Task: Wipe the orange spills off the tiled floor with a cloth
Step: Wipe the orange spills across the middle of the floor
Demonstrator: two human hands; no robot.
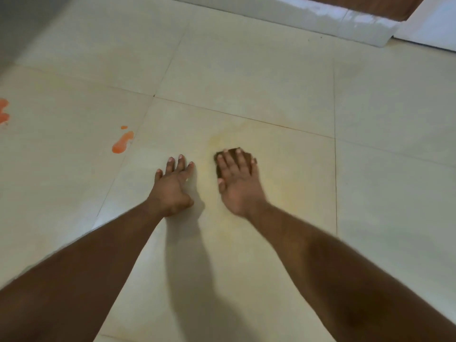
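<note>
Pressing cloth flat, right hand fingers straight; left hand splayed beside on floor.

No text, label or number is readable anywhere.

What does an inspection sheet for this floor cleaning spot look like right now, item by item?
Surface: tiled floor, pale, with a faint yellowish smear around the cloth.
Job's things: dark cloth under the right hand; orange spill to the left, another orange spill at the left edge.
Clutter: nothing seen.
Hands: left hand flat on the floor, fingers straight; right hand pressing the cloth flat.
Cables: nothing seen.
Surroundings: white skirting at the far wall.
</note>
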